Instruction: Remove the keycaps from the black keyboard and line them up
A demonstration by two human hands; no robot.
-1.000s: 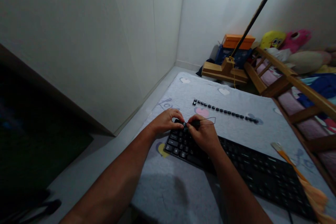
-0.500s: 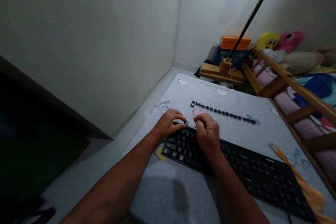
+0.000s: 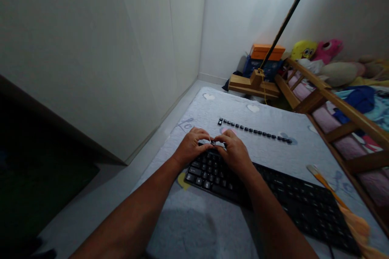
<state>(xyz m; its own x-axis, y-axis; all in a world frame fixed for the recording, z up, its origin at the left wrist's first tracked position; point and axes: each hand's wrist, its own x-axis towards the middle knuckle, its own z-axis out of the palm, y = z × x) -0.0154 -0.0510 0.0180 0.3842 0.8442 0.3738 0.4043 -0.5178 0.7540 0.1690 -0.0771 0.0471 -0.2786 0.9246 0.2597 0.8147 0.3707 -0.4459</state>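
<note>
A small black keycap (image 3: 213, 143) is pinched between the fingertips of both hands, just above the keyboard's upper left edge. My left hand (image 3: 193, 145) grips it from the left, and my right hand (image 3: 232, 149) meets it from the right. A thin pale tip shows by the left fingers, too small to name. The black keyboard (image 3: 291, 198) lies slantwise on the light patterned cloth (image 3: 182, 222), partly under my right forearm. Beyond the hands, a row of black keycaps (image 3: 251, 130) runs across the cloth, with two stacked at its left end.
An orange-handled brush (image 3: 324, 183) and an orange cloth (image 3: 355, 222) lie at the right. A wooden rail (image 3: 355, 111) borders the right side. Behind stand a wooden base (image 3: 253, 85) with a dark pole and stacked boxes (image 3: 267, 52). A white cabinet (image 3: 146, 48) fills the left.
My right hand has moved left and its fingers now meet the keycap beside my left fingers. The view has shifted slightly.
</note>
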